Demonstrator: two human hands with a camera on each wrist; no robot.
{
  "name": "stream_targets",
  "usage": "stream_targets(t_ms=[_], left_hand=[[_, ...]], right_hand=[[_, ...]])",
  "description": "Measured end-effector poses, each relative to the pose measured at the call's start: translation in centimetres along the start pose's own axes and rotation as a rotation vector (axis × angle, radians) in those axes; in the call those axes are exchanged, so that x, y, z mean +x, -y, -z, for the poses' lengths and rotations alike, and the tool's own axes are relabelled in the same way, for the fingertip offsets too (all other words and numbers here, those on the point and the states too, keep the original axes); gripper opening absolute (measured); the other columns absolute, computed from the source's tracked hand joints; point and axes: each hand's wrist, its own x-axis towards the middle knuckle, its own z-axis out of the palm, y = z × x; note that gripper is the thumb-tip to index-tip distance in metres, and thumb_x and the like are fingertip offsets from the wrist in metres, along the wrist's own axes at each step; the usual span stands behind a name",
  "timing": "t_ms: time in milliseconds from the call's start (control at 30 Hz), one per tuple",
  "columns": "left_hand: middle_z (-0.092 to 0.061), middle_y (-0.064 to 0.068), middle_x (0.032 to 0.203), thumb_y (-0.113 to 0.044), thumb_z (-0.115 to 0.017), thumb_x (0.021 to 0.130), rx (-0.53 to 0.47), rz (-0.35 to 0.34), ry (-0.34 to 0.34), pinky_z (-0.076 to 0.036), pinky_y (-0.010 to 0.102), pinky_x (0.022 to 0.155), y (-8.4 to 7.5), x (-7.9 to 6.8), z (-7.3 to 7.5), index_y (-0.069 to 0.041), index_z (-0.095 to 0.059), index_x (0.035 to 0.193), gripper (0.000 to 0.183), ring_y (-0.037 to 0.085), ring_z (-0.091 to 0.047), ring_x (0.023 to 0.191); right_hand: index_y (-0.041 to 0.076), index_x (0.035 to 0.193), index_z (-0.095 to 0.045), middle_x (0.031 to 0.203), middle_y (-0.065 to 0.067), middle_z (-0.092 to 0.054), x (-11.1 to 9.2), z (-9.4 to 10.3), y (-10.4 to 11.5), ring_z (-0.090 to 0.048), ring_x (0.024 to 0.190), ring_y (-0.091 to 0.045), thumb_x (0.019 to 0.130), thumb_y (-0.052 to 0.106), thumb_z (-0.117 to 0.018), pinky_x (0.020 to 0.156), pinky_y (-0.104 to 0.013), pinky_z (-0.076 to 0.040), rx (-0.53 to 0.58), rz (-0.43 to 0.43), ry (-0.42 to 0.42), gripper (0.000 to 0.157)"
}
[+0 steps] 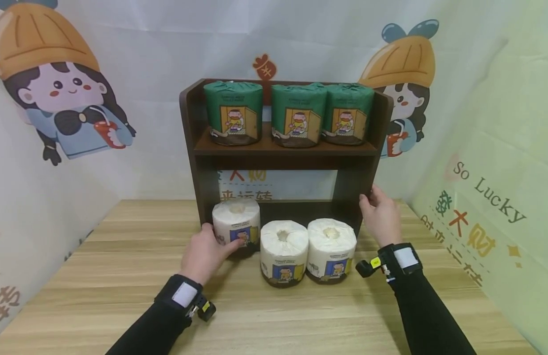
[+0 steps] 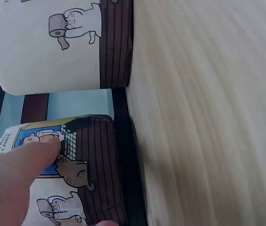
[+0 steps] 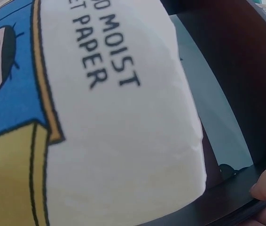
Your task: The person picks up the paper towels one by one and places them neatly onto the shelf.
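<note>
A white-wrapped toilet paper roll (image 1: 229,224) stands at the left end of the lower level of a dark brown shelf (image 1: 274,160). My left hand (image 1: 207,254) grips this roll, its thumb lying across the printed front in the left wrist view. Two more white rolls stand side by side on the table in front of the shelf: a middle roll (image 1: 285,251) and a right roll (image 1: 331,249). At the shelf's right side panel, my right hand (image 1: 382,217) pinches the panel's edge between thumb and fingers. Part of that hand shows at the right wrist view's lower corner.
On the upper level stand three green-wrapped rolls: one at the left (image 1: 234,113), one in the middle (image 1: 298,116) and one at the right (image 1: 348,113). A printed cloth backdrop (image 1: 145,59) hangs behind the wooden table (image 1: 274,315) and along both sides.
</note>
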Motion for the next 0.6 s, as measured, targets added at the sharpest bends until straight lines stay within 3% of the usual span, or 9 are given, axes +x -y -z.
stream_targets(t_ms=[67,133,233,300,400,600], left_hand=[[-0.063,0.013,0.067,-0.059,-0.08,0.075,0.044,-0.007,-0.003,-0.048,0.037,0.041,-0.1,-0.1,0.1,0.005,-0.057,0.087,0.069,0.024,-0.061,0.056],[-0.057,0.005,0.054,-0.057,-0.075,0.082,0.052,-0.021,0.035,-0.04,0.031,0.036,-0.1,-0.1,0.0,-0.001,-0.057,0.069,0.06,0.019,-0.055,0.047],[-0.06,-0.001,0.051,-0.043,-0.064,0.097,-0.129,-0.05,0.188,-0.04,0.028,0.037,0.0,0.0,-0.3,-0.009,-0.061,0.058,0.051,0.016,-0.057,0.045],[-0.067,0.0,0.061,-0.031,-0.058,0.103,-0.323,-0.052,0.285,-0.049,0.028,0.043,0.0,0.1,-0.7,-0.009,-0.068,0.067,0.044,0.016,-0.063,0.054],[-0.073,0.006,0.084,-0.021,-0.055,0.104,-0.523,-0.057,0.339,-0.059,0.035,0.057,0.0,0.4,-1.0,-0.005,-0.073,0.091,0.028,0.019,-0.069,0.075],[-0.07,0.005,0.108,-0.021,-0.059,0.102,-0.501,-0.089,0.302,-0.058,0.04,0.079,0.2,0.3,-1.0,-0.006,-0.067,0.119,0.025,0.018,-0.064,0.096]], right_hand=[[0.014,0.144,-0.05,0.13,-0.018,-0.058,0.0,0.0,0.0,-0.055,0.114,-0.035,0.105,0.024,-0.053,0.089,-0.055,-0.052,0.001,-0.007,0.004,0.041],[0.014,0.144,-0.05,0.13,-0.018,-0.058,0.0,0.0,0.0,-0.056,0.114,-0.034,0.105,0.024,-0.054,0.089,-0.054,-0.052,0.001,-0.008,0.003,0.04],[0.013,0.141,-0.053,0.128,-0.019,-0.06,0.0,-0.1,0.0,-0.057,0.112,-0.034,0.105,0.023,-0.054,0.088,-0.054,-0.053,0.001,0.005,-0.005,0.038],[0.013,0.14,-0.054,0.127,-0.019,-0.061,0.0,-0.1,0.0,-0.057,0.111,-0.034,0.104,0.022,-0.054,0.087,-0.054,-0.054,0.003,0.014,-0.009,0.037],[0.012,0.139,-0.054,0.126,-0.019,-0.061,0.0,-0.1,0.0,-0.058,0.111,-0.034,0.104,0.02,-0.054,0.087,-0.054,-0.053,0.008,0.024,-0.011,0.036],[0.011,0.139,-0.054,0.125,-0.02,-0.062,-0.1,-0.1,0.2,-0.058,0.11,-0.034,0.104,0.021,-0.054,0.087,-0.054,-0.053,0.003,0.023,-0.013,0.036]])
